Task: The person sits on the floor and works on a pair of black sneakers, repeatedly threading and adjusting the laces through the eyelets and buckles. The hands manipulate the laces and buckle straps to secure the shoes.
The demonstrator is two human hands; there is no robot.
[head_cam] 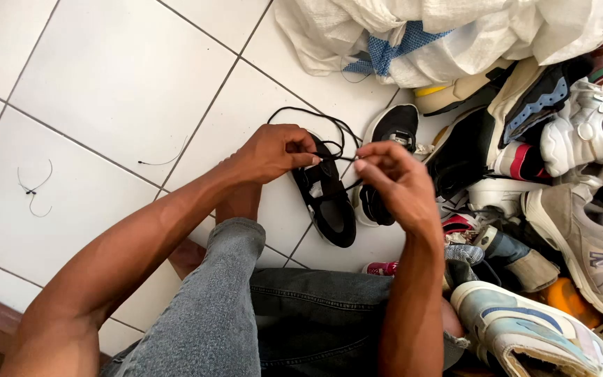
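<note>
Clearly, both hands worked a black lace (315,115) above a black shoe (329,199) that lay on the white tiled floor (106,77), sole down, toe toward the person. The left hand (273,150) hovered just left of the shoe's upper end, thumb and forefinger pinched together on the lace; the right hand (396,181) sat just right of the shoe, its fingertips likewise closed on the lace end, the other fingers loosely curled. The lace ran taut between the two pinches and looped slack on the floor just beyond the shoe, probably held stretched so it could be fed or knotted. A second black shoe (392,132) with a white sole lay just beside the first, to its right, which suggests a pair kept together. Farther right of the black shoe was a loose pile of mixed sneakers (567,174), touching and overlapping. Beyond the shoe, a white woven sack (455,35) slumped open-mouthed on the floor; what remained inside could not be told. A denim-clad knee (235,279) rose just short of the shoe. Well left of it lay a stray bit of thread (34,190).
</note>
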